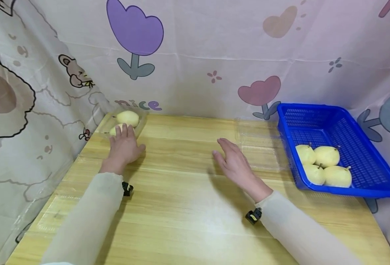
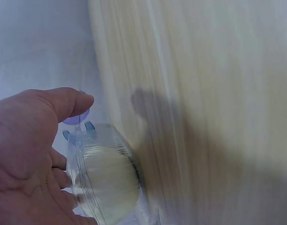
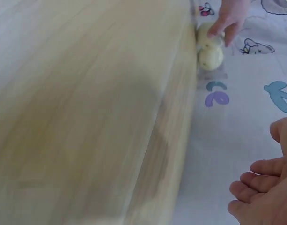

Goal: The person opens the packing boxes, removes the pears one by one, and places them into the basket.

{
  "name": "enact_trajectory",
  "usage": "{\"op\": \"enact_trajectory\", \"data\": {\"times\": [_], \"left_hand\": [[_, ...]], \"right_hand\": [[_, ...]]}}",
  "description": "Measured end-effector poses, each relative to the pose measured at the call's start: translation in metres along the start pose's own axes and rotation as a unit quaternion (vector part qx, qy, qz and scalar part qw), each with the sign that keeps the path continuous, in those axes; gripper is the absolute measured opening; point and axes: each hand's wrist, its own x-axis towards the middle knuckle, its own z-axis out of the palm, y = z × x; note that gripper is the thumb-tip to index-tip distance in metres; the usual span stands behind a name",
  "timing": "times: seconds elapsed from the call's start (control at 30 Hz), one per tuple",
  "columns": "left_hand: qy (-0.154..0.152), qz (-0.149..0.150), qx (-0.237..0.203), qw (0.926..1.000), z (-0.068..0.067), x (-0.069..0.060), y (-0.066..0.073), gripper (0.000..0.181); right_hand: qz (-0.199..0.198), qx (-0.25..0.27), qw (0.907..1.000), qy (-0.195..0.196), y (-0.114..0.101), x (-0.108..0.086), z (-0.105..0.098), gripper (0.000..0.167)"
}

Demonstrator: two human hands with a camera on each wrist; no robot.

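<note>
At the table's back left corner, a clear plastic tray [image 1: 142, 118] holds two pale yellow pears [image 1: 127, 118]. The left hand [image 1: 123, 147] lies over the nearer pear with its fingers extended and the thumb apart. From the left wrist view, that hand [image 2: 35, 159] is beside the clear tray [image 2: 99, 136] and a pear [image 2: 113, 185] in it. The right hand [image 1: 235, 165] hovers over the middle right of the table, holding nothing, its fingers loosely extended; in the right wrist view this hand [image 3: 269, 178] has slightly bent fingers.
On the right stands a blue basket [image 1: 377, 162] with several pears [image 1: 337, 176] in its near left corner. Clear plastic trays [image 1: 259, 147] lie left of the basket. Another clear tray [image 1: 56, 213] is at the table's left edge. A patterned curtain [image 1: 195, 88] hangs behind.
</note>
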Motion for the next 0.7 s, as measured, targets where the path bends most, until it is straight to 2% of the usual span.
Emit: {"op": "enact_trajectory", "data": {"times": [0.17,0.4,0.7], "left_hand": [[0.008,0.019,-0.002,0.9998,0.008,-0.008,0.010,0.097],[0.014,0.049,0.002,0.9987,0.022,-0.019,0.031,0.097],[0.012,0.083,-0.003,0.9965,0.037,-0.036,0.057,0.097]], "right_hand": [[0.042,0.055,0.9975,-0.016,-0.009,0.012,0.013,0.057],[0.085,0.085,0.9921,-0.036,-0.010,0.018,0.027,0.059],[0.120,0.117,0.9844,-0.055,-0.008,0.021,0.032,0.061]]}}
